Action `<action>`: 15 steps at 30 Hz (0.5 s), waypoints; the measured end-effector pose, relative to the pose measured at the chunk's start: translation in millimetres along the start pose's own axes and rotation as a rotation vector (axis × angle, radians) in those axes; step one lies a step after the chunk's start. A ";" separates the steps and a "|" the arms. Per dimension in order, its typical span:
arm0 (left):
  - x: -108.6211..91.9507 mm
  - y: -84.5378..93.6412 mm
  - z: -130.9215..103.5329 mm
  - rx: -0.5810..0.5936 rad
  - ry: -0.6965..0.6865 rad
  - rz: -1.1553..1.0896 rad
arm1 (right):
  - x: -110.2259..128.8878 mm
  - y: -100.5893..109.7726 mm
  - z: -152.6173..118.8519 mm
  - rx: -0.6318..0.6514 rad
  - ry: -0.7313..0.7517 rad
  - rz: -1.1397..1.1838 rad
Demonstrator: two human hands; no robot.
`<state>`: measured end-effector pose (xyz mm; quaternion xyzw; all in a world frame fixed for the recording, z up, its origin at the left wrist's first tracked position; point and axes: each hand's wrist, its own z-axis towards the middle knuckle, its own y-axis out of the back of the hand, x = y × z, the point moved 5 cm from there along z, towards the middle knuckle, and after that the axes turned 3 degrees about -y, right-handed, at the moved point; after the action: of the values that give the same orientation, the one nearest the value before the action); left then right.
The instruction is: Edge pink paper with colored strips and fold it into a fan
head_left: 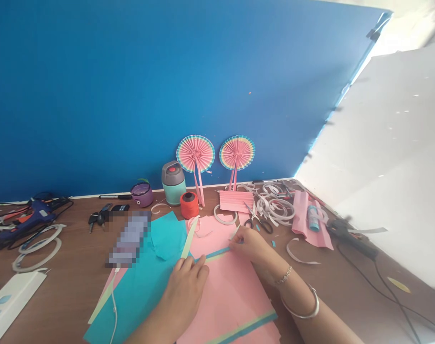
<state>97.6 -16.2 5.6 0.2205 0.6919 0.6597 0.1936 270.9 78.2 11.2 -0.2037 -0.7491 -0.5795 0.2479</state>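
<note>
Two hands on one pink sheet [231, 284], lying on a brown table [76, 267]; near and far edges carry yellow and blue stripes. Left hand [188, 282]: fingers bent, tips down at the far-left end of the sheet; can't tell if they pinch it. Right hand [251, 246]: thumb and forefinger closed on the far-right corner. Pale strip [190, 236] sticks up just beyond left fingers. More pink paper [212, 234] just past the far edge; teal paper [136, 286] on the left. Scissors [259, 223] near right hand, white ring [225, 222] and red spool [189, 206] behind the work. Two pleated round fans, left one [195, 155] and right one [238, 155], stand against the blue wall [131, 95].
</note>
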 end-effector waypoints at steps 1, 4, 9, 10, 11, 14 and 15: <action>0.2 -0.5 -0.1 -0.003 0.000 0.001 | -0.3 0.1 -0.5 0.016 -0.002 -0.008; 0.8 -2.1 -0.6 -0.018 0.002 -0.003 | -3.7 -0.9 -0.3 0.065 -0.017 -0.041; 1.2 -5.4 -1.5 -0.017 0.002 -0.005 | -9.5 -2.9 5.1 0.083 0.006 -0.071; 1.3 -5.5 -1.5 -0.015 0.002 -0.004 | -10.1 -3.4 5.9 0.088 0.008 -0.071; 1.4 -5.5 -1.4 -0.013 0.003 -0.005 | -10.5 -3.7 6.5 0.092 0.006 -0.069; 1.7 -3.8 -0.8 -0.008 0.003 -0.013 | -10.3 -3.5 6.5 0.098 -0.007 -0.050; 1.6 -2.9 -0.5 -0.007 0.003 -0.018 | -10.0 -3.3 6.2 0.099 -0.011 -0.044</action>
<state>95.8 -15.8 2.8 0.2127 0.6916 0.6608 0.1992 276.1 83.2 1.4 -0.1778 -0.7825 -0.5460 0.2407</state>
